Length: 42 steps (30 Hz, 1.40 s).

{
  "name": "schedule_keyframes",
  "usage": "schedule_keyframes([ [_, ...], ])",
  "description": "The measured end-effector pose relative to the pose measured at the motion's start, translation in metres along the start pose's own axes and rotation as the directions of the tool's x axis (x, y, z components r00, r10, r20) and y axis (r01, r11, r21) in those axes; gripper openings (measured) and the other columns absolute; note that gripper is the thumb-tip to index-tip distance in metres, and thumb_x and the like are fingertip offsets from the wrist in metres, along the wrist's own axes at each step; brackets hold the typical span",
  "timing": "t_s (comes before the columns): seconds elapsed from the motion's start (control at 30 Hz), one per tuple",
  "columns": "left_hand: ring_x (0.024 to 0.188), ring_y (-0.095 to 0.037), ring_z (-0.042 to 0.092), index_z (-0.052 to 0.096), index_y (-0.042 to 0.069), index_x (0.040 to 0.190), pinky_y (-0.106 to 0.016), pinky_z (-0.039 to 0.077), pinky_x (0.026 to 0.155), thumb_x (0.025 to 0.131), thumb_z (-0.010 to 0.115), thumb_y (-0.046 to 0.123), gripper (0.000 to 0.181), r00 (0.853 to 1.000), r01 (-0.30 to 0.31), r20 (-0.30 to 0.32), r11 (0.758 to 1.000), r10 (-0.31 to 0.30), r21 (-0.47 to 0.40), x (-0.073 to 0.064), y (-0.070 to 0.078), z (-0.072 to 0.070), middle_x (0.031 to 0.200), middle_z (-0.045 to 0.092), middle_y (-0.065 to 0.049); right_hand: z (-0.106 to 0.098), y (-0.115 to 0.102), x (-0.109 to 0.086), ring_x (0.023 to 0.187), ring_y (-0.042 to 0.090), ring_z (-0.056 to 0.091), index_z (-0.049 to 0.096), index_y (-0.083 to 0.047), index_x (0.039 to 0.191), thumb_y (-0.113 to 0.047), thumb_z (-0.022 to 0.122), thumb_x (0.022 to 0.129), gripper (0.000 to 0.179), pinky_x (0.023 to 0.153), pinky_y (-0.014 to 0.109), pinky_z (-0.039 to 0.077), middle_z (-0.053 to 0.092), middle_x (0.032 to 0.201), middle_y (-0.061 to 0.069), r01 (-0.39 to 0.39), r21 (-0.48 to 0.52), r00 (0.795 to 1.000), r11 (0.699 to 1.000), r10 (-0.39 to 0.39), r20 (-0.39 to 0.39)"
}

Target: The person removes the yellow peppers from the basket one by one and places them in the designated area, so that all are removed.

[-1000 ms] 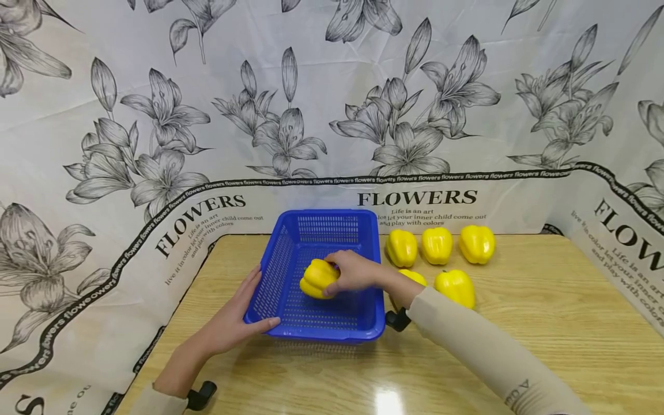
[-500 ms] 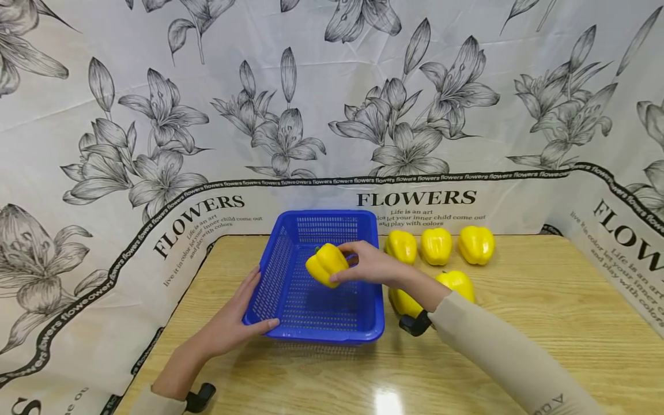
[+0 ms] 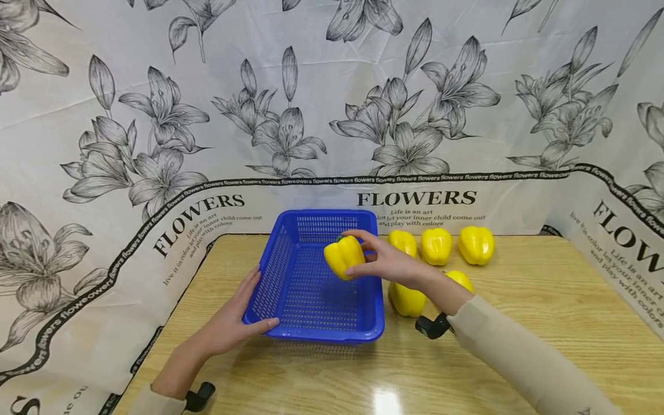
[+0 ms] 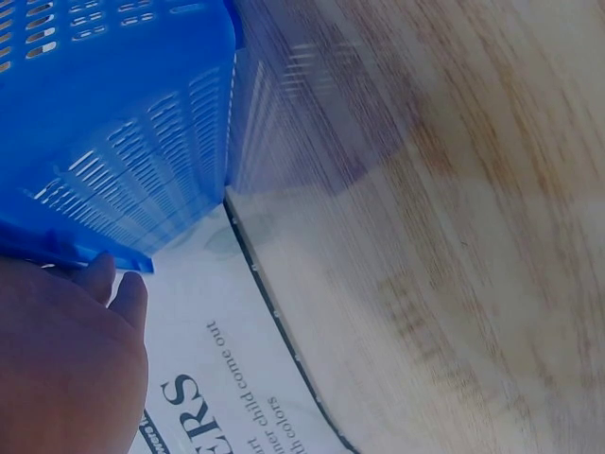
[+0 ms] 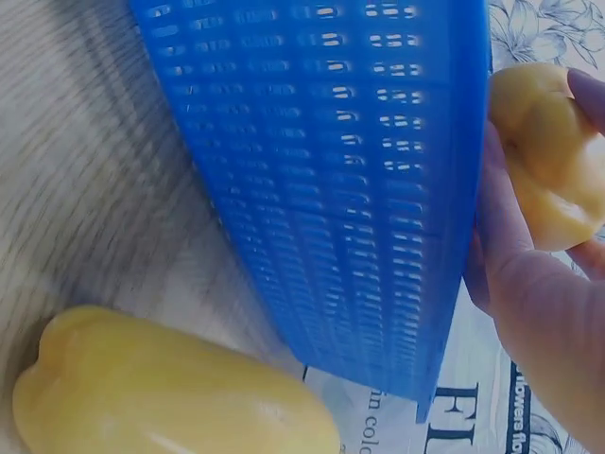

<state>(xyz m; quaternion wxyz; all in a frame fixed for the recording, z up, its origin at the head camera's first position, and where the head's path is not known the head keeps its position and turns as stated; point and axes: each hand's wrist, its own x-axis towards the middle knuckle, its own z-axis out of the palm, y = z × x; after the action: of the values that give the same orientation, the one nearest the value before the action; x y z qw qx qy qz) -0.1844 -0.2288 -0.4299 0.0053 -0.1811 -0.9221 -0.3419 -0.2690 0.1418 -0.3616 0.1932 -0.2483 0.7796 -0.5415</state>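
In the head view my right hand grips a yellow bell pepper above the right part of a blue plastic basket. The right wrist view shows thumb and fingers around this bell pepper, just beyond the rim of the basket's perforated wall. My left hand holds the basket at its near left corner, thumb over the front rim and fingers along the left side. From the left wrist, the left hand shows at the basket's rim. No pepper shows inside the basket.
Several more yellow bell peppers stand right of the basket: a back row with one pepper in its middle, and a nearer pepper close to the basket wall. My right forearm partly covers another pepper. Flower-printed cloth borders the wooden table.
My right hand has lifted the yellow bell pepper from low in the basket, moving up and to the right, and the pepper now sits more upright. The left hand and the basket have stayed in place.
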Motion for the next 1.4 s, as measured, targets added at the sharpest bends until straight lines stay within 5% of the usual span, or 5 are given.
schedule_keyframes([
  [0.5,0.154,-0.041,0.015,0.004,0.019,0.167,-0.069,0.025,0.116,0.090,0.074,0.052,0.109,1.000,-0.007,0.007,1.000,0.007,-0.011,0.000,0.000,-0.001,0.172,0.000,-0.001,-0.024,0.004,-0.021,0.120,0.032,0.061,0.037,-0.024,0.153,-0.029,0.080,0.091,0.076,0.103,0.051,0.049,0.061,0.134,0.018,-0.030,-0.062,0.997,0.998,0.025,-0.078],
  [1.4,0.155,-0.040,0.015,0.004,0.018,0.166,-0.067,0.024,0.117,0.089,0.075,0.054,0.111,1.000,-0.012,0.009,1.000,0.012,-0.022,0.000,0.002,-0.002,0.172,0.000,0.000,-0.068,0.022,-0.071,0.141,0.045,0.041,0.033,-0.020,0.153,-0.034,0.080,0.090,0.080,0.111,0.065,0.037,0.050,0.148,0.022,-0.116,-0.136,0.983,0.984,0.094,-0.160],
])
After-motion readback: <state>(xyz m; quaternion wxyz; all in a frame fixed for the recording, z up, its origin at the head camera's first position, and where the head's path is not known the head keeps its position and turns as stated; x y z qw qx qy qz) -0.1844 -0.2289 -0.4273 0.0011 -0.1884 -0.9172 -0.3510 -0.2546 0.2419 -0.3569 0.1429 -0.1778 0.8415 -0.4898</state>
